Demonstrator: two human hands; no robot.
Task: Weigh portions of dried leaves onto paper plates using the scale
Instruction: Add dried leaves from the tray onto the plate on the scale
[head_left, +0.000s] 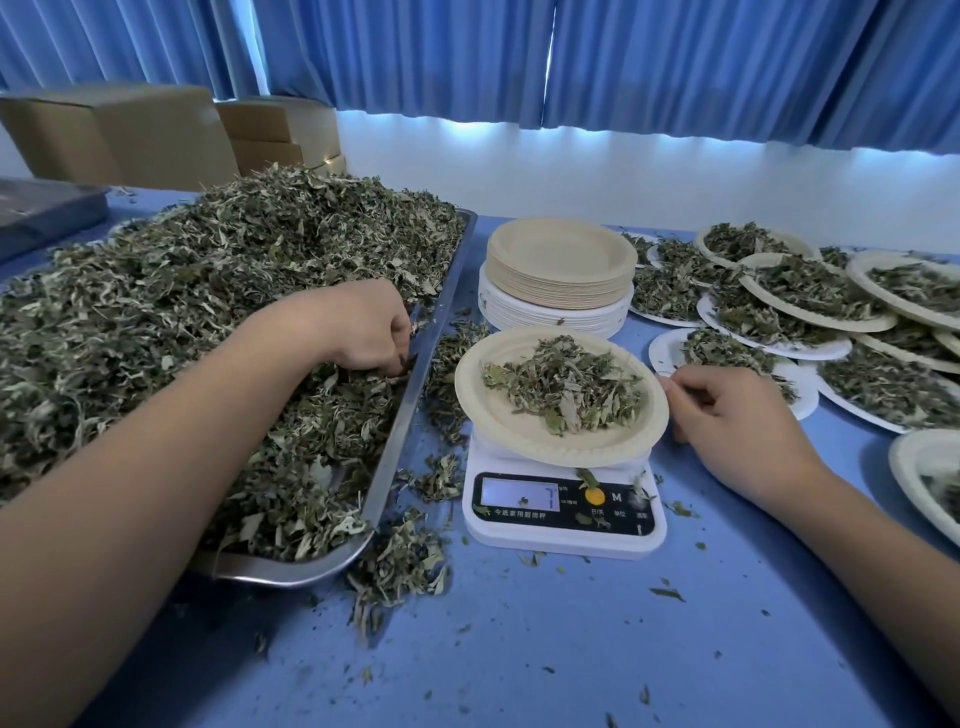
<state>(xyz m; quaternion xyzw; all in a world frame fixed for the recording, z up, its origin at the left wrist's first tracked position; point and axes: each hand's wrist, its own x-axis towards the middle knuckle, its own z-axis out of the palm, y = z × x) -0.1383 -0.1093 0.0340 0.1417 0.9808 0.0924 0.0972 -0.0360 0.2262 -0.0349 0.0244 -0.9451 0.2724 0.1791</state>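
Observation:
A white kitchen scale (563, 525) stands at the centre of the blue table. On it sits a beige paper plate (498, 415) holding a small heap of dried leaves (566, 384); the display reads 7. My left hand (358, 327) reaches into the big pile of dried leaves (208, 291) on the metal tray (410, 415), fingers curled down into the leaves near the tray's right rim. My right hand (727, 410) rests just right of the plate, fingers loosely curled, fingertips at the plate's edge.
A stack of bare paper plates (561, 275) stands behind the scale. Several filled plates (810, 306) overlap at the right, one more at the right edge (930, 483). Loose leaves (405, 566) litter the table beside the tray. Cardboard boxes (130, 135) stand far left.

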